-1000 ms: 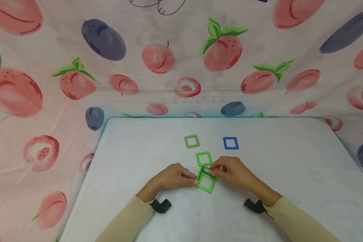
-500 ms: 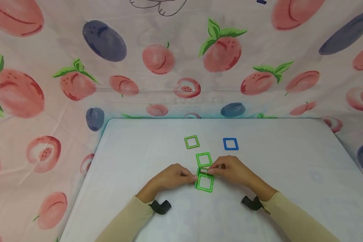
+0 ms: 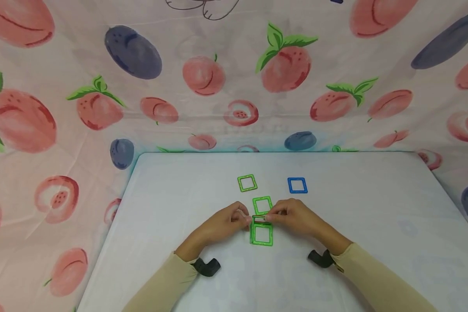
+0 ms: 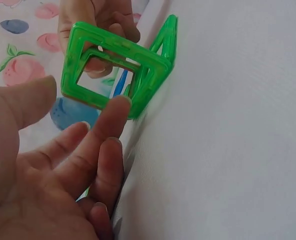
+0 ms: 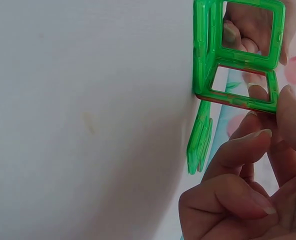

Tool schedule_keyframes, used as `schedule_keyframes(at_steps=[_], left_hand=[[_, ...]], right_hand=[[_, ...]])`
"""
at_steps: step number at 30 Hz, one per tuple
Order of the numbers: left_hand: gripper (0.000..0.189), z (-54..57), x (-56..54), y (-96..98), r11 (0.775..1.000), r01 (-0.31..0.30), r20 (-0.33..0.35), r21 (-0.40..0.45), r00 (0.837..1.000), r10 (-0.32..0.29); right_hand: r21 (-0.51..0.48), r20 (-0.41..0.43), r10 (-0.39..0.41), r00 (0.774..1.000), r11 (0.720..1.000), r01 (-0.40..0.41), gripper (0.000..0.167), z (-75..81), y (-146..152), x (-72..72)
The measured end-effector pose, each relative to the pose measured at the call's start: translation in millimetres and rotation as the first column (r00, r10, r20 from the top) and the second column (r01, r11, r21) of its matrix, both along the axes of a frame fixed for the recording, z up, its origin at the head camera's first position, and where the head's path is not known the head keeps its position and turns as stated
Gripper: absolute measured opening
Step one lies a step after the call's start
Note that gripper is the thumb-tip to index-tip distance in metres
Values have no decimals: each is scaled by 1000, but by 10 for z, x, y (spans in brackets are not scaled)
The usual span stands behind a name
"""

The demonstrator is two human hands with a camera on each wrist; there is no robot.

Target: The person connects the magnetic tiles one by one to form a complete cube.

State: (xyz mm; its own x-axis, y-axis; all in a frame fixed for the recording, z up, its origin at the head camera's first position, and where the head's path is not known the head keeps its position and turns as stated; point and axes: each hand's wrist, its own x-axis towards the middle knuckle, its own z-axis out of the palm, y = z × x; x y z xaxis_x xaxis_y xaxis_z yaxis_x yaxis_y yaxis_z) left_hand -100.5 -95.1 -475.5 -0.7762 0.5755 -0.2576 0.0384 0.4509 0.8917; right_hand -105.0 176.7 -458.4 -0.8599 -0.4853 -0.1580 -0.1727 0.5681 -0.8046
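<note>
My left hand [image 3: 226, 223] has slid up beside the far left corner of the flat green square [image 3: 271, 235]; its thumb and fingers are apart, one fingertip seeming to touch the side square [image 4: 113, 40], which stands along the flat square's left edge. Well beyond the flat square, slightly left, lies a loose green square [image 3: 248, 189]. The flat square itself sits on the worktop [image 3: 179, 190], turned from askew a second ago to nearly straight now. Along its far edge rises the back square [image 5: 238, 100], pinched between the thumb and fingers of my right hand [image 3: 296, 216]; a second loose green square [image 3: 261, 198] lies just past it. Farther off to the flat square's right is a blue square [image 3: 297, 178], untouched. I judge the corner trued up, with my right pinch now doing most of the steadying.
</note>
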Motion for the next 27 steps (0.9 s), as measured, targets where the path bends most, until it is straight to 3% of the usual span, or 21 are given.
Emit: schedule_keyframes(at_steps=[15, 18, 22, 24, 27], left_hand=[[31, -23, -7, 21, 999, -24, 56, 31, 998, 22], [31, -17, -5, 28, 999, -22, 63, 33, 998, 20], [31, 1, -8, 22, 999, -19, 55, 32, 998, 17], [31, 1, -13, 18, 999, -16, 46, 29, 999, 15], [31, -2, -18, 15, 1000, -12, 39, 27, 999, 11]], right_hand=[[-21, 8, 1, 1000, 1000, -1, 11, -17, -104, -71], [20, -21, -38, 999, 999, 38, 15, -23, -89, -88], [112, -149, -61, 987, 991, 78, 18, -43, -79, -142], [163, -202, -37, 979, 984, 71, 15, -57, -83, -177], [239, -202, -3, 979, 970, 52, 11, -59, -93, -211]])
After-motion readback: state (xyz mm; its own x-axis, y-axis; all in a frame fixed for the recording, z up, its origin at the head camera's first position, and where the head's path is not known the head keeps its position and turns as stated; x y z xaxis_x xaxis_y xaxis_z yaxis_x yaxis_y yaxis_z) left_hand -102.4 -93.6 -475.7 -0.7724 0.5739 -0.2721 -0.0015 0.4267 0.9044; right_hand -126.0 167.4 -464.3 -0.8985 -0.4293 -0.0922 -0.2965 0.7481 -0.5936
